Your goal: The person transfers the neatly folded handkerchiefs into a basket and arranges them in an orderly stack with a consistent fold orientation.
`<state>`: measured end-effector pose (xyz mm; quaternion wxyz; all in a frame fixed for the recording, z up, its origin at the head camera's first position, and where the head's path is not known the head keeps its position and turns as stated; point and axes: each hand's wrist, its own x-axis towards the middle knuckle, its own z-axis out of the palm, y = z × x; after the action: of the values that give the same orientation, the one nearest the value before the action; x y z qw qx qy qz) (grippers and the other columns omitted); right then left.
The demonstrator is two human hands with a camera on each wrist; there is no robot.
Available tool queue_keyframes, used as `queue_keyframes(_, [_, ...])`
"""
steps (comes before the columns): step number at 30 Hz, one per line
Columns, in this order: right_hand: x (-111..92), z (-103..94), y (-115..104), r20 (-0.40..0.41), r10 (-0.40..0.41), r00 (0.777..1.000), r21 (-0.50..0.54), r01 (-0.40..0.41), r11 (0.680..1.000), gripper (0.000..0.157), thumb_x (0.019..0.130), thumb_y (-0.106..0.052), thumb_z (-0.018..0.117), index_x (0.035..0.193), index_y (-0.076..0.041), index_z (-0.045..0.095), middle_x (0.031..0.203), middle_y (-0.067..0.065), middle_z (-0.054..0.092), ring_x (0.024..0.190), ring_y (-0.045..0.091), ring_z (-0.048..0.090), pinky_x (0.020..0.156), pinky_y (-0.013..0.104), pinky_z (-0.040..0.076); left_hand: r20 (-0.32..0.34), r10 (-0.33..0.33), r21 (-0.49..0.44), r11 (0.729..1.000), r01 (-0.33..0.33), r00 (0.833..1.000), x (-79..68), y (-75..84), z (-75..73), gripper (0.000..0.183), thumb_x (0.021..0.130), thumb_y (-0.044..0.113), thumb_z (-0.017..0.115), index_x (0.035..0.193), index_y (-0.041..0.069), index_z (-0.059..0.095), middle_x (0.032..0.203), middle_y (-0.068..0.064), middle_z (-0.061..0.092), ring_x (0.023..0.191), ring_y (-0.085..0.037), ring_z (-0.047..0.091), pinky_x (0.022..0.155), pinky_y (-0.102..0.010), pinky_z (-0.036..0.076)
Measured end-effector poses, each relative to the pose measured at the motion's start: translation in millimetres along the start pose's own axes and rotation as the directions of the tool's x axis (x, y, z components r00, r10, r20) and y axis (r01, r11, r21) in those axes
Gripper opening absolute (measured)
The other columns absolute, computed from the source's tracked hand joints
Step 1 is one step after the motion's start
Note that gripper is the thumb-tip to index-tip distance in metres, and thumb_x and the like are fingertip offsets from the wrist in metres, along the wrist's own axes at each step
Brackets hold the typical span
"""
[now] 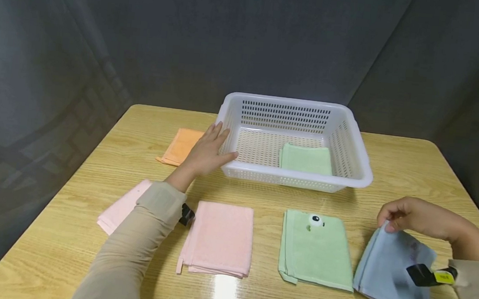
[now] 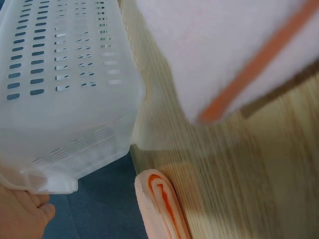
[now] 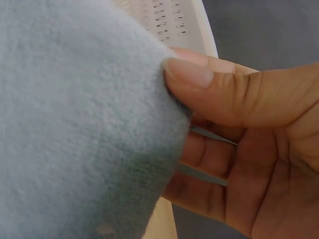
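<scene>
My right hand pinches one corner of a folded blue towel between thumb and fingers, and the towel hangs tilted over the front right of the table. The right wrist view shows the thumb on the cloth's edge. With fingers spread, my left hand rests at the left rim of a white plastic basket. Inside the basket's right half lies a folded green towel. Another green towel, with an eye motif, lies folded beside the blue one.
A folded pink towel lies front centre on the wooden table. Farther left is a second pink towel, partly covered by my left sleeve. An orange towel lies left of the basket. Dark cloth hangs behind the table.
</scene>
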<state>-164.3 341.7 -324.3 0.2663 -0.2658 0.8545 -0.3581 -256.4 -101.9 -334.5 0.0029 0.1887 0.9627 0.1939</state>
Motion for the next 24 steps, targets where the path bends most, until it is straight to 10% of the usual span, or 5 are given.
queue_keyframes(24, [-1.7, 0.3, -9.5, -0.262, 0.028, 0.965, -0.16, -0.073, 0.984, 0.008, 0.079, -0.002, 0.057, 0.083, -0.008, 0.061, 0.077, -0.005, 0.055, 0.069, 0.006, 0.046, 0.056, 0.022, 0.038, 0.003, -0.008, -0.008, 1.0, 0.008, 1.0, 0.0, 0.3, 0.0, 0.074, 0.083, 0.053, 0.04, 0.139, 0.01, 0.015, 0.144, -0.007, -0.002, 0.128, -0.018, -0.011, 0.102, -0.041, 0.005])
